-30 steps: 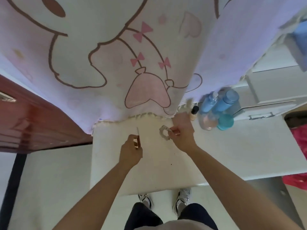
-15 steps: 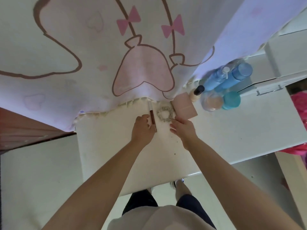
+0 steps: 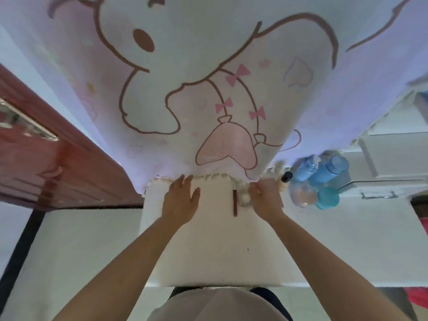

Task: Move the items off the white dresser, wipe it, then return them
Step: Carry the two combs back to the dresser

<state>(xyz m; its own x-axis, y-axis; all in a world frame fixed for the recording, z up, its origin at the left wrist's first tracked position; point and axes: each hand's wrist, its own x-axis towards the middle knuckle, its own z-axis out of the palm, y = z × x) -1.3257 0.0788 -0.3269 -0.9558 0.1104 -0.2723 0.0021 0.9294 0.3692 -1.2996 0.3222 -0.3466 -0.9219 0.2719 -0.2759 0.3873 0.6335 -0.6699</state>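
Note:
The white dresser [image 3: 220,251] fills the middle of the view. My left hand [image 3: 181,200] lies flat and open on its back left part, fingers spread, holding nothing. A slim brown tube [image 3: 235,202] lies loose on the top between my hands. A pale scrunchie [image 3: 243,200] sits just right of the tube, partly under my right hand [image 3: 266,200]. That hand's fingers are curled at the back edge, and what they cover is hidden. To the right stand two blue bottles [image 3: 324,170], a round pinkish bottle [image 3: 304,195], a teal-capped jar [image 3: 327,198] and a small black-capped bottle [image 3: 286,176].
A cartoon-printed cloth [image 3: 208,100] hangs down to the dresser's back edge. A red-brown wooden door [image 3: 58,163] is at the left. A white drawer unit with a metal handle [image 3: 376,195] adjoins at the right, with something red [image 3: 422,228] at the right edge.
My left hand let go of the brown tube, which now lies on the dresser, and moved left with fingers spread. My right hand closed over the spot where the pink flat item was.

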